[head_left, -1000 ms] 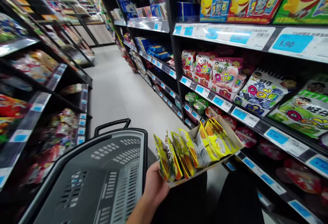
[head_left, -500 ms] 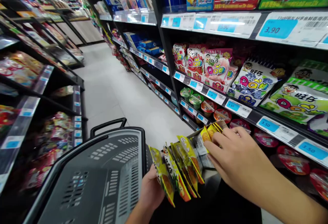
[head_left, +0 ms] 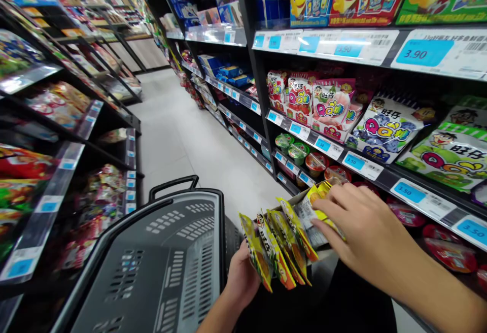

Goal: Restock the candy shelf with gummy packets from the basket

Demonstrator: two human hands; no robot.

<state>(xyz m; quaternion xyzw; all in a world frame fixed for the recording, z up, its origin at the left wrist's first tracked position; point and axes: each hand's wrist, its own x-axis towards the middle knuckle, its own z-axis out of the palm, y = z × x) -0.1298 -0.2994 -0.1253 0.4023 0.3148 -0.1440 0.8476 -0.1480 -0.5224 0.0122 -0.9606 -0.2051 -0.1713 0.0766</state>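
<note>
A narrow open box (head_left: pixel 323 254) of small yellow snack bags (head_left: pixel 283 246) is held in front of me. Several bags stand on edge at its left end, their tops leaning out. My left hand (head_left: pixel 243 278) supports that end, fingers curled beneath and behind it, partly hidden by the bags. At the other end, my right hand (head_left: pixel 361 226) has its fingers closed on more yellow bags (head_left: pixel 321 196); how many it grips is hidden. Between the two groups, a pale silvery packet face (head_left: pixel 307 216) shows inside the box.
A grey shopping basket (head_left: pixel 158 252) with a black handle (head_left: pixel 173 183) is at lower left. Right of me, shelves hold QQ gummy bags (head_left: pixel 388 125) and lidded jelly cups (head_left: pixel 299 151). Another snack shelf (head_left: pixel 68 163) lines the left; a pale floor aisle (head_left: pixel 171 120) runs between.
The view has turned slightly left, so everything appears farther right. The bags under my right hand now tilt toward me; my left hand still supports the box.
</note>
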